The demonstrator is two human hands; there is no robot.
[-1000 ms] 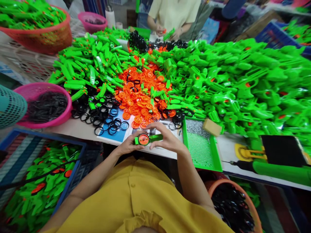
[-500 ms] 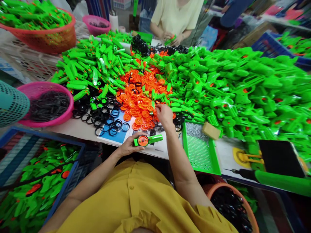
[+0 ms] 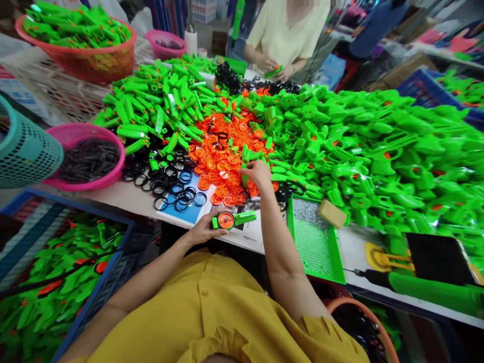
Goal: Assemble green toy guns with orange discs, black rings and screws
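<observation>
Holding the green assembly (image 3: 239, 219) by one end above the tabletop (image 3: 351, 244), orange disc (image 3: 226, 220) upward, seemingly for a clear view, the left hand (image 3: 206, 228) leaves free the right hand (image 3: 260, 175), its narrowed fingers at a green piece (image 3: 244, 176), grip unclear, beside loose orange discs (image 3: 219, 160) and black rings (image 3: 183, 189) heaped conveniently near.

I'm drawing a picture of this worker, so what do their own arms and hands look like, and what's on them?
The left hand and right hand have five-fingered human shapes and wear no gloves. I see no watch or bracelet on either wrist. The forearms are uncovered. The right sleeve is mustard yellow with a wavy edge, matching the top.
</observation>
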